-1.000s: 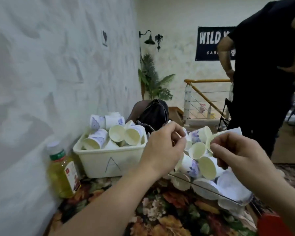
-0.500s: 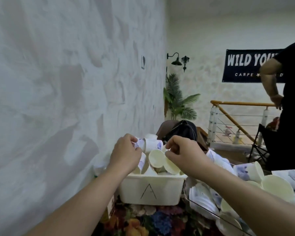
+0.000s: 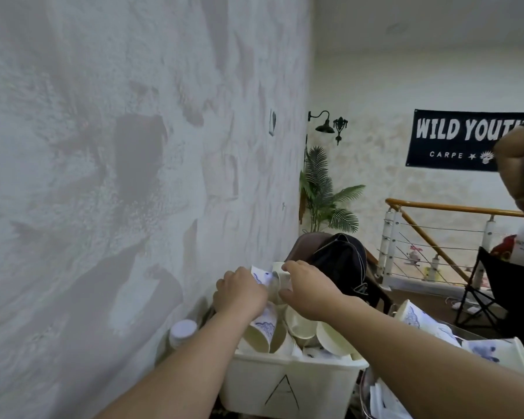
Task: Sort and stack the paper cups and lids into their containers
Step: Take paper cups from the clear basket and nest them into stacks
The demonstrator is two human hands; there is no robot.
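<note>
Room: rough plastered wall [image 3: 103, 176] close on my left. Far wall carries a black lamp [image 3: 324, 125] and a dark banner [image 3: 457, 140] lettered "WILD YOUTH". A potted palm [image 3: 324, 192] stands in the corner; a wood-topped cable railing [image 3: 436, 234] runs to the right. A second person's arm [image 3: 515, 170] shows at the right edge. A dark bag [image 3: 342, 261] sits on a brown chair behind the bin. The counter itself is almost wholly hidden.

Containers: white plastic bin [image 3: 285, 385] marked "A", heaped with paper cups [image 3: 300, 325] lying at all angles, cream insides and blue prints showing. A capped bottle [image 3: 182, 329] stands just left of it against the wall. At right, a wire basket [image 3: 366, 391] holds more printed cups [image 3: 418, 319].

Left hand [image 3: 241, 293]: fingers curled, gripping a blue-printed cup [image 3: 262, 276] at the top of the heap, back of the hand toward me.

Right hand [image 3: 307, 293]: fingers and thumb curled round a plain white cup [image 3: 279, 275], which touches the printed one.

Arms: both forearms reach forward and up over the bin, converging above its far side, wrists close together.
</note>
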